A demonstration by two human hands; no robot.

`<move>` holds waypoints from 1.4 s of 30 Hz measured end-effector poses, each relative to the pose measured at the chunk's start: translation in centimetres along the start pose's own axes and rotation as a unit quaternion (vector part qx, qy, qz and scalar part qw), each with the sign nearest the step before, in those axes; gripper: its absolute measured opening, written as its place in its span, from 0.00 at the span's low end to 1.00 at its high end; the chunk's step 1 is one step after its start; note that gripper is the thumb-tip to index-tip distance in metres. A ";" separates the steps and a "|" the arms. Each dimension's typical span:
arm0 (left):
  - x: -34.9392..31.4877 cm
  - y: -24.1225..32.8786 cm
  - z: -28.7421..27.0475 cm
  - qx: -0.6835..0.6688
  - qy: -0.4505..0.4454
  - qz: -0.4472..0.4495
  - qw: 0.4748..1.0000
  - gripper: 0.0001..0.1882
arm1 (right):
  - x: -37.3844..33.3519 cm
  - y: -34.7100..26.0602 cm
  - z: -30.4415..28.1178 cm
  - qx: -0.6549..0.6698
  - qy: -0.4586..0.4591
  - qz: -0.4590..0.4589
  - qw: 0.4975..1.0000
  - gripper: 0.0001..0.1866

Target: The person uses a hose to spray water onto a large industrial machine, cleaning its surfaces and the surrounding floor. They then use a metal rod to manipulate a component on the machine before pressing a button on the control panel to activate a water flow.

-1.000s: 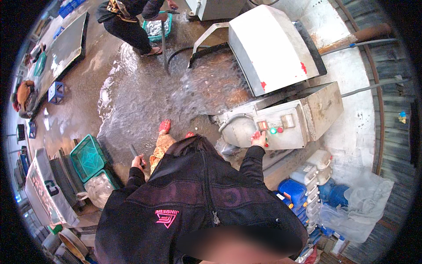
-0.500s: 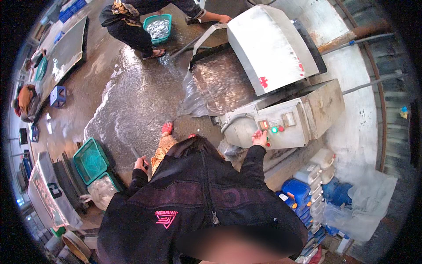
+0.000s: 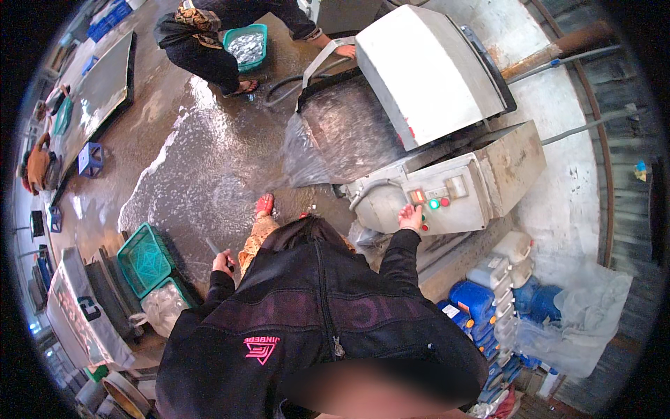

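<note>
My right hand [image 3: 410,218] is at the control panel [image 3: 457,199] of a pale metal machine, its fingers partly spread beside the panel's buttons. A green button [image 3: 434,204] glows just beyond the fingertips, with a red button [image 3: 445,202] to its right. Churning water fills the machine's trough [image 3: 349,133], under a white hood [image 3: 426,77], and pours over the near-left lip onto the floor. Down by my left leg, my left hand [image 3: 224,262] is closed round a thin grey stick-like tool [image 3: 212,246]; its exact kind is unclear.
A co-worker's hand [image 3: 345,51] touches the trough's far end; a teal basket of silvery things [image 3: 247,49] stands beside that person. Foamy water [image 3: 188,160] covers the floor. Green crates [image 3: 145,262] lie left; blue and white jugs [image 3: 481,307] are stacked right.
The foamy water's edge has spread further left across the floor. A person at the far left has raised an arm. The view has shifted slightly; my hands stay nearly in place.
</note>
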State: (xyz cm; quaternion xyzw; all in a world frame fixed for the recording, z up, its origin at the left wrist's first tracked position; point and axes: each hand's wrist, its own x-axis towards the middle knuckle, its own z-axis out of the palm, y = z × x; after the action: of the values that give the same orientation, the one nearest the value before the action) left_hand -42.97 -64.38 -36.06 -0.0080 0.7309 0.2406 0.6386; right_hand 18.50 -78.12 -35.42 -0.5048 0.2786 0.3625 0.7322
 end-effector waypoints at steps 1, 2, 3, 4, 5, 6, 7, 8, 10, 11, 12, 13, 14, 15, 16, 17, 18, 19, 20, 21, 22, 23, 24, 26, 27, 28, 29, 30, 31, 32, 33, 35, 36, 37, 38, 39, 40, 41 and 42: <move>0.0 0.0 0.0 -0.016 0.003 -0.004 1.000 0.12 | -0.1 0.1 0.3 0.015 0.012 -0.004 1.000 0.24; 0.0 0.0 0.0 -0.032 0.006 -0.009 0.999 0.12 | -0.3 0.3 0.5 0.030 0.025 -0.008 0.999 0.24; 0.1 -0.1 -0.1 -0.048 0.008 -0.014 0.999 0.13 | -0.6 0.3 0.8 0.044 0.038 -0.013 0.998 0.24; 0.4 -0.2 -0.2 -0.045 0.005 -0.012 0.999 0.13 | -0.7 0.3 0.9 0.045 0.034 -0.013 0.998 0.23; 0.8 -0.4 -0.4 -0.041 0.002 -0.010 0.999 0.13 | -0.9 0.3 0.9 0.045 0.030 -0.014 0.998 0.23; 0.7 -0.4 -0.3 -0.037 -0.002 -0.008 0.999 0.13 | -1.0 0.3 0.9 0.046 0.027 -0.016 0.998 0.23; 0.5 -0.4 -0.2 -0.023 0.002 0.000 1.000 0.13 | -1.1 0.3 1.0 0.041 0.021 -0.015 0.999 0.23; 0.3 -0.5 -0.1 -0.009 0.005 0.008 1.000 0.13 | -1.3 0.3 1.1 0.037 0.016 -0.015 0.999 0.23; 0.3 -0.5 -0.1 -0.003 0.008 0.006 1.000 0.13 | -1.3 0.3 1.0 0.034 0.019 -0.014 0.999 0.24; 0.8 -0.5 -0.3 -0.012 0.008 -0.004 1.000 0.13 | -1.2 0.3 1.0 0.036 0.026 -0.013 0.999 0.24; 0.7 -0.4 -0.2 -0.020 0.006 -0.014 1.000 0.13 | -0.9 0.3 0.8 0.038 0.034 -0.014 0.999 0.24; 0.6 -0.4 -0.1 -0.015 0.003 -0.008 1.000 0.13 | -0.6 0.3 0.4 0.040 0.028 -0.015 0.999 0.24; 0.5 -0.4 0.0 -0.009 0.001 -0.003 1.000 0.13 | -0.3 0.3 0.1 0.042 0.021 -0.016 0.999 0.24; 0.2 -0.3 0.2 -0.005 0.000 0.004 1.000 0.13 | -0.1 0.3 0.0 0.043 0.014 -0.015 0.999 0.24; 0.2 -0.2 0.4 -0.013 0.007 0.000 1.000 0.12 | 0.0 0.2 -0.1 0.038 0.014 -0.016 0.999 0.24; 0.1 -0.1 0.6 -0.020 0.013 -0.004 1.000 0.12 | 0.2 0.1 -0.1 0.033 0.015 -0.016 0.999 0.24; 0.0 0.0 0.6 -0.028 0.022 -0.008 0.999 0.12 | 0.0 0.2 0.1 0.027 0.015 -0.015 0.999 0.24; 0.0 0.2 0.7 -0.010 0.027 -0.002 1.000 0.12 | -0.3 0.3 0.3 0.029 0.014 -0.012 0.999 0.24; -0.1 0.3 0.8 0.009 0.033 0.003 0.999 0.12 | -0.5 0.4 0.5 0.031 0.012 -0.009 0.999 0.24; -0.2 0.5 0.9 0.028 0.037 0.010 0.999 0.12 | -0.9 0.3 0.8 0.034 0.010 -0.008 0.999 0.24; -0.1 0.5 0.7 0.015 0.028 0.006 0.999 0.12 | -1.2 0.3 1.0 0.023 0.017 -0.010 1.000 0.24; 0.2 0.5 0.4 0.003 0.019 0.003 1.000 0.12 | -1.5 0.4 1.2 0.012 0.023 -0.012 1.000 0.24; 0.6 0.5 0.3 -0.009 0.008 -0.001 1.000 0.12 | -1.7 0.3 1.4 0.002 0.030 -0.016 0.999 0.24; 1.4 0.7 0.0 -0.012 -0.007 -0.016 1.000 0.15 | -0.6 0.2 0.1 -0.003 0.016 -0.016 1.000 0.24; 1.5 0.9 0.1 -0.015 -0.013 -0.022 1.000 0.16 | -0.5 0.2 -0.1 -0.006 0.007 -0.015 1.000 0.24; 1.5 1.0 0.2 -0.007 -0.006 -0.019 1.000 0.17 | -0.4 0.2 -0.1 -0.005 0.009 -0.016 1.000 0.24; 1.5 1.1 0.2 0.001 0.001 -0.016 1.000 0.17 | -0.2 0.3 -0.2 -0.005 0.011 -0.018 1.000 0.24; 1.2 1.4 0.4 0.010 0.007 -0.013 1.000 0.17 | -0.1 0.3 -0.1 -0.003 0.012 -0.020 1.000 0.24; 0.9 1.5 0.7 0.009 0.001 -0.005 1.000 0.17 | -0.1 0.3 0.0 0.007 0.015 -0.022 1.000 0.24; 0.4 1.6 0.8 0.009 -0.005 0.003 1.000 0.17 | 0.0 0.4 0.1 0.018 0.017 -0.024 0.999 0.24; 0.0 1.7 0.8 0.007 -0.009 0.012 1.000 0.18 | -0.1 0.4 0.3 0.028 0.020 -0.024 0.999 0.24; 1.2 1.7 0.3 -0.027 -0.001 -0.005 1.000 0.18 | -0.3 0.4 0.5 0.032 0.014 -0.019 0.999 0.24; 1.4 1.8 0.2 -0.044 0.003 -0.015 0.999 0.18 | -0.6 0.4 0.6 0.034 0.012 -0.017 0.999 0.24; 1.5 1.8 0.1 -0.050 -0.002 -0.020 0.999 0.18 | -0.8 0.4 0.7 0.036 0.011 -0.018 0.999 0.24; 1.6 1.9 -0.1 -0.057 -0.007 -0.025 0.998 0.18 | -1.1 0.4 0.9 0.038 0.010 -0.017 0.999 0.24; 1.5 1.9 0.0 -0.062 -0.013 -0.031 0.998 0.18 | -1.3 0.4 0.9 0.039 0.010 -0.019 0.999 0.24; 1.4 2.0 0.1 -0.056 -0.002 -0.026 0.998 0.18 | -1.3 0.3 0.9 0.038 0.011 -0.020 0.999 0.24; 1.3 2.0 0.3 -0.051 0.009 -0.021 0.998 0.18 | -1.3 0.2 0.8 0.037 0.012 -0.021 0.999 0.23; 1.0 2.0 0.4 -0.046 0.020 -0.017 0.999 0.18 | -1.4 0.3 0.9 0.035 0.013 -0.022 0.999 0.23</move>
State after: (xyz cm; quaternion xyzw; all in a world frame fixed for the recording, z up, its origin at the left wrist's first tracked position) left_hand -43.43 -62.20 -36.37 -0.0544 0.7319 0.2626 0.6265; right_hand 17.52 -77.59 -34.20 -0.4895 0.2895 0.3301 0.7534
